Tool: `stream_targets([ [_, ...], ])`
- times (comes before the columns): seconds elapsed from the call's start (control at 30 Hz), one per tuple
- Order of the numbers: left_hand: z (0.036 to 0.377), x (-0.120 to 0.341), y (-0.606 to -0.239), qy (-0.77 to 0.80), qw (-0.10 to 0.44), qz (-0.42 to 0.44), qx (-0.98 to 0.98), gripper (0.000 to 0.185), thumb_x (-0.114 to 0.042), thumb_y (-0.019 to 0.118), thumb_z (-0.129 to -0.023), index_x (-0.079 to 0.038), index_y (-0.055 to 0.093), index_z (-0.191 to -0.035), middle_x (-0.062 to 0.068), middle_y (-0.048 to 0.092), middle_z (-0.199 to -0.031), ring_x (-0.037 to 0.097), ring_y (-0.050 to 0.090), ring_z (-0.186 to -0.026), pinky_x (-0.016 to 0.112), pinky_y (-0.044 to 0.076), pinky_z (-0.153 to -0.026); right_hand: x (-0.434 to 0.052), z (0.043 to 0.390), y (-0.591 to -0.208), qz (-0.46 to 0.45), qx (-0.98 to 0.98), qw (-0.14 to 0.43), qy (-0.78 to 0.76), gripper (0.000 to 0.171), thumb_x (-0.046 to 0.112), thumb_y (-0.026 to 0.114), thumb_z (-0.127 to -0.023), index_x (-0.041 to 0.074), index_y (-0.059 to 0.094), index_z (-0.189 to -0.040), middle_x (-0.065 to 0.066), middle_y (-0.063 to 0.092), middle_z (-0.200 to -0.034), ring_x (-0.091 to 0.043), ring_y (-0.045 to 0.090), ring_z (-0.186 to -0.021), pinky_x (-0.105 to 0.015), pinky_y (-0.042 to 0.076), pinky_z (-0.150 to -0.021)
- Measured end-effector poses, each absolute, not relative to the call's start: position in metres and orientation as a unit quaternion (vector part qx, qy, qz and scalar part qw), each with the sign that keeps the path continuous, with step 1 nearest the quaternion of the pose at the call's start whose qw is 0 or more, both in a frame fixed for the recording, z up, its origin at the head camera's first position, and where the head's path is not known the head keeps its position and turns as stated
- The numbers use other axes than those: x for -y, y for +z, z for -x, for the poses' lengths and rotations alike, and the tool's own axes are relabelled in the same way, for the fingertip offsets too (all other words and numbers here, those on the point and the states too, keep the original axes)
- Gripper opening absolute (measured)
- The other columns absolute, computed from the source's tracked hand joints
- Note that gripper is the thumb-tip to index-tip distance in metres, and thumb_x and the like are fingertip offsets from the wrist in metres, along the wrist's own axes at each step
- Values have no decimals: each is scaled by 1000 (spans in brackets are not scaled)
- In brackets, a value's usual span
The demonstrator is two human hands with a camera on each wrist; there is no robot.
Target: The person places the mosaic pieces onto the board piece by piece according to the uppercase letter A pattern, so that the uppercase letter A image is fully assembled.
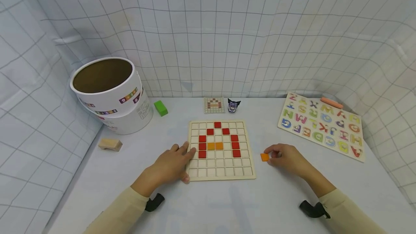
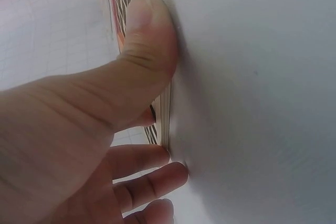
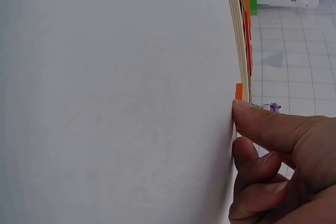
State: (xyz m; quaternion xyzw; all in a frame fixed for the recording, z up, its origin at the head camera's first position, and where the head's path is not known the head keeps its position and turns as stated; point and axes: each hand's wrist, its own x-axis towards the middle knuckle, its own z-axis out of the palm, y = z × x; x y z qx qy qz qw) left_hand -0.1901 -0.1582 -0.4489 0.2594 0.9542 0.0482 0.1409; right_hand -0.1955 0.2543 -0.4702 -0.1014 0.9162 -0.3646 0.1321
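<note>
A wooden grid board [image 1: 220, 172] lies flat in front of me, with several red square tiles [image 1: 234, 138] set in an arch shape. Two orange tiles [image 1: 211, 146] sit side by side inside the arch. My left hand [image 1: 170, 164] rests on the board's left side, fingers fairly straight, its thumb [image 2: 149, 30] against the near left corner. To the right of the board, my right hand [image 1: 286, 158] pinches a loose orange tile [image 1: 264, 157] between thumb and fingertips. In the right wrist view the tile [image 3: 239, 91] stands out beyond the thumb tip, low near the table.
Behind the board are a small pattern card [image 1: 214, 105] and a small dark figurine [image 1: 233, 105]. An alphabet puzzle board [image 1: 320, 137] with an orange stick [image 1: 331, 103] lies at right. A white bucket [image 1: 130, 118], a green block [image 1: 160, 108] and a wooden block [image 1: 110, 144] stand at left.
</note>
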Motion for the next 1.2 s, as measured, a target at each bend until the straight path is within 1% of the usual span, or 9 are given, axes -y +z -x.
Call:
stream_targets([
  [0.17,189,160,-449,52,141,-260,-954,101,-45,88,-69,-10,45,-154,23,37,-160,40,46,-132,52,47,-100,-253,196,-470,110,-922,123,-349,22,12,75,-90,8,73,-112,0,61,-89,-18,53,-83,-28,44,-68],
  [0.3,188,159,-449,53,148,-256,-954,101,-44,88,-70,-10,45,-154,23,36,-161,39,46,-131,51,47,-100,-256,199,-467,106,-926,111,-346,22,12,74,-91,9,74,-114,0,65,-90,-17,56,-80,-26,47,-66],
  [0.47,188,158,-450,55,149,-250,-955,101,-43,89,-70,-10,45,-155,22,35,-161,37,44,-130,49,46,-100,-258,208,-458,68,-900,113,-415,27,12,71,-94,6,69,-121,-6,66,-93,-20,60,-76,-28,53,-63],
  [0.6,188,157,-451,54,145,-251,-955,101,-42,89,-70,-10,45,-154,23,35,-161,36,44,-129,48,47,-99,-250,220,-453,59,-870,113,-476,32,13,70,-96,1,64,-125,-11,63,-94,-24,61,-80,-30,57,-67],
  [0.7,189,156,-450,52,143,-254,-955,101,-42,89,-69,-9,45,-154,23,36,-161,36,45,-129,48,47,-99,-236,229,-452,53,-852,123,-506,34,14,72,-95,2,62,-126,-12,61,-94,-26,60,-83,-30,58,-69],
  [0.87,190,156,-449,49,145,-253,-955,101,-43,89,-69,-9,46,-154,23,36,-160,37,45,-129,50,46,-101,-200,242,-453,66,-841,149,-516,34,14,73,-93,6,64,-124,-10,62,-93,-25,61,-83,-32,58,-71],
  [0.97,189,156,-448,51,146,-251,-956,101,-42,90,-69,-9,46,-154,23,36,-160,37,45,-129,50,46,-101,-179,248,-453,85,-847,164,-498,31,14,71,-92,7,65,-122,-9,62,-91,-23,61,-79,-32,57,-70],
  [1.1,189,156,-449,49,147,-251,-955,101,-43,89,-70,-10,45,-154,23,36,-161,37,45,-129,50,46,-101,-157,253,-457,106,-866,179,-455,25,14,73,-91,11,68,-115,-6,62,-88,-20,59,-68,-30,52,-61],
  [1.2,189,157,-450,47,148,-252,-955,101,-44,89,-70,-10,45,-155,22,35,-161,36,45,-129,49,47,-100,-145,253,-458,126,-889,171,-405,22,14,76,-89,11,69,-110,-4,60,-86,-17,56,-67,-28,47,-61],
])
